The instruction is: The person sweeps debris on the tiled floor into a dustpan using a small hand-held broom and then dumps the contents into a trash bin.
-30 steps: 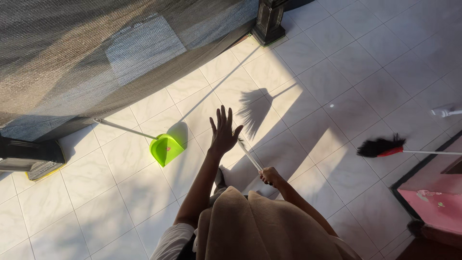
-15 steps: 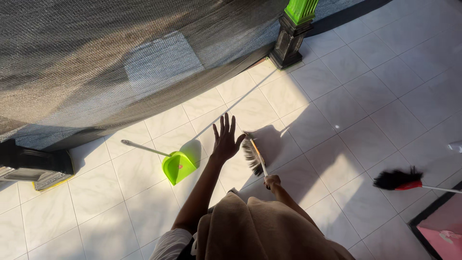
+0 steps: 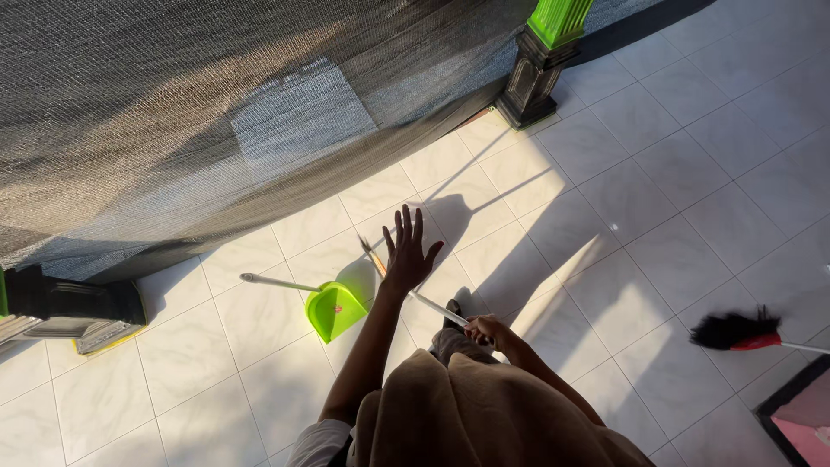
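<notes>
Head view, looking down: the right hand (image 3: 484, 329) has its grip closed around the thin handle of a broom (image 3: 415, 294). Just beyond that grip the left hand (image 3: 408, 252) hovers with fingers spread wide, holding nothing. Left of the left hand, a green dustpan (image 3: 335, 310) lies on the white tiled floor (image 3: 622, 225). Farther right lies a black feather duster (image 3: 735, 330). Beyond all, dark netting (image 3: 216, 112) hangs.

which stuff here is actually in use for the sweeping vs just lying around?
In use:
- broom, handle gripped in right hand
- green dustpan on the floor tiles beside the broom head
- left hand, open and spread above the floor, holding nothing

Lying about:
- black feather duster with red collar, far right
- green pillar on dark base
- mesh netting
</notes>
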